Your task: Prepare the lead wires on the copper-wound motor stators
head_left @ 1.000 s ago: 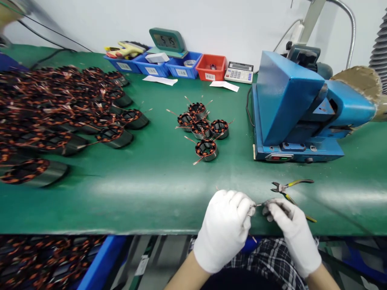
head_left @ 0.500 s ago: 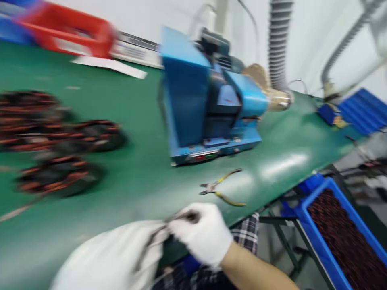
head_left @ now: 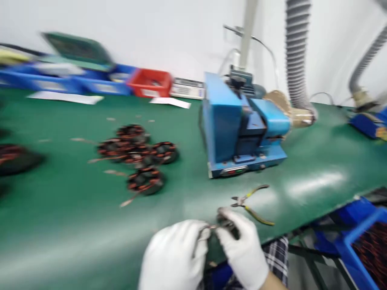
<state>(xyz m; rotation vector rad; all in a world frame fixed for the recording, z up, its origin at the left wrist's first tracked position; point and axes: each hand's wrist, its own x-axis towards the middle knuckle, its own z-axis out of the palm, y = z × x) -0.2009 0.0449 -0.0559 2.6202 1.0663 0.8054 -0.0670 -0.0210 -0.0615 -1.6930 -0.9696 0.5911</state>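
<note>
in the head view, the left hand [head_left: 175, 257] and right hand [head_left: 243, 247] both pinch a thin wire [head_left: 213, 227] bridging them near the front edge of the green bench [head_left: 90, 225], beside the cutters [head_left: 241, 201]. steady left fingers and a light right touch should avoid kinks.

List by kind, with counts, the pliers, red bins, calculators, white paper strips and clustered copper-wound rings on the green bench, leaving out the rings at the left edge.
Copper-wound rings, clustered: 5
Pliers: 1
Red bin: 1
White paper strips: 2
Calculator: 1
Total: 10
</note>
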